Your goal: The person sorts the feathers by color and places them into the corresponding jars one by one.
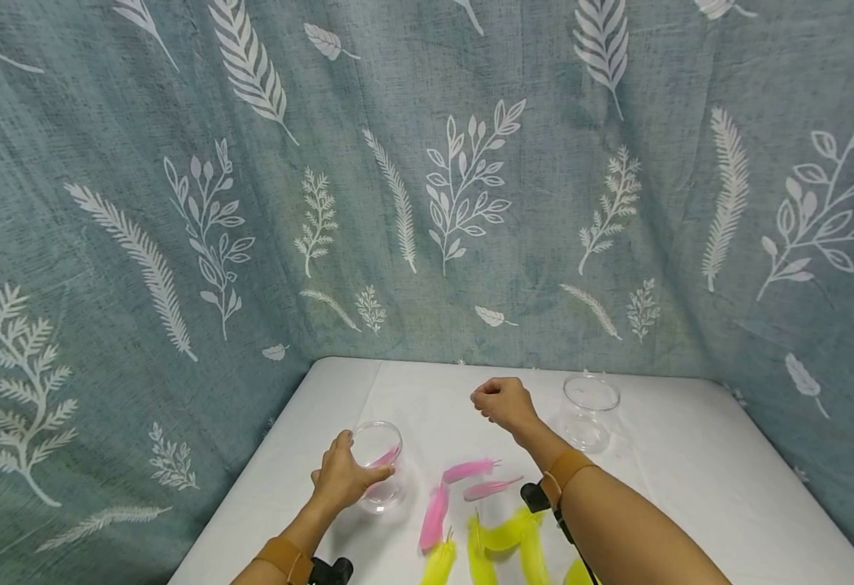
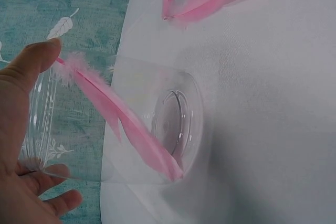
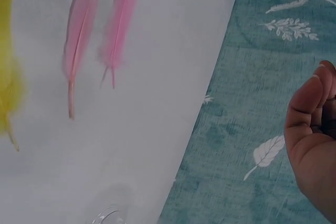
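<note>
My left hand (image 1: 342,475) grips a clear jar (image 2: 126,177) near its rim, thumb on one side and fingers on the other. A pink feather (image 2: 134,129) lies slanted inside the jar, its quill end by the thumb in the left wrist view. In mid-air over the far part of the table is my right hand (image 1: 505,404), its fingers loosely curled and nothing visible in them. Pink feathers (image 1: 468,470) lie on the table between the hands, and several yellow feathers (image 1: 511,532) lie nearer to me, partly behind the right forearm.
A second clear jar (image 1: 591,396) stands at the back right, beyond the right forearm. The table (image 1: 697,471) has a white cover, and a teal curtain (image 1: 412,203) with leaf prints hangs close behind and beside it.
</note>
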`<state>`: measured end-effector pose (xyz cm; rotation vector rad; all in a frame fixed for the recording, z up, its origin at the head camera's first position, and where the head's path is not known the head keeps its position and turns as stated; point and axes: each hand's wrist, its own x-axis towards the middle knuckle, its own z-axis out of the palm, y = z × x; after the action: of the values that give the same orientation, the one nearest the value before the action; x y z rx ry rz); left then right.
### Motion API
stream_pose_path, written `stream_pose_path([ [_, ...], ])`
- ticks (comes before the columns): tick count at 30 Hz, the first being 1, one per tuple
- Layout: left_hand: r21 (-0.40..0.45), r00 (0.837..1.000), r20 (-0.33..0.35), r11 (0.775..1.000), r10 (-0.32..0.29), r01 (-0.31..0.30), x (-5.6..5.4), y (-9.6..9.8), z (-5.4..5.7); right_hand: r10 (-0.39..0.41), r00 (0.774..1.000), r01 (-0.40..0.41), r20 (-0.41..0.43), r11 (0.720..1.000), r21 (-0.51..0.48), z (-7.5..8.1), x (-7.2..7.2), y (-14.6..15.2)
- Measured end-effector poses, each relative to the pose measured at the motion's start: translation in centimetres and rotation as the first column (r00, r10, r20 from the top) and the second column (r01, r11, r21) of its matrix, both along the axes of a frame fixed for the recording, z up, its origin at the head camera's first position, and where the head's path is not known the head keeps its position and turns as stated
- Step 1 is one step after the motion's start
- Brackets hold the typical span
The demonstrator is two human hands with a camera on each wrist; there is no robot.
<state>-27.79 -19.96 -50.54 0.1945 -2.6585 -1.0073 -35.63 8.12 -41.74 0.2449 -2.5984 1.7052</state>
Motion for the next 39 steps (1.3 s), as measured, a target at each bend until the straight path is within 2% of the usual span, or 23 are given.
stream_pose_path([
  [14,0.008,1.0,0.016,1.0,0.001,-0.001,0.1,0.0,-0.1,-0.064,0.995,0.065,0.076,0.998,-0.008,-2.0,-0.5,3.1],
  [30,0.014,1.0,0.008,1.0,-0.001,0.001,0.0,0.1,0.0,-0.13,0.984,0.124,0.122,0.991,0.055,-5.0,-0.6,5.2],
  [39,0.023,0.999,0.025,0.999,0.022,-0.023,-0.1,0.1,0.1,-0.134,0.981,0.122,0.137,0.988,0.09,-6.8,-0.7,6.0],
])
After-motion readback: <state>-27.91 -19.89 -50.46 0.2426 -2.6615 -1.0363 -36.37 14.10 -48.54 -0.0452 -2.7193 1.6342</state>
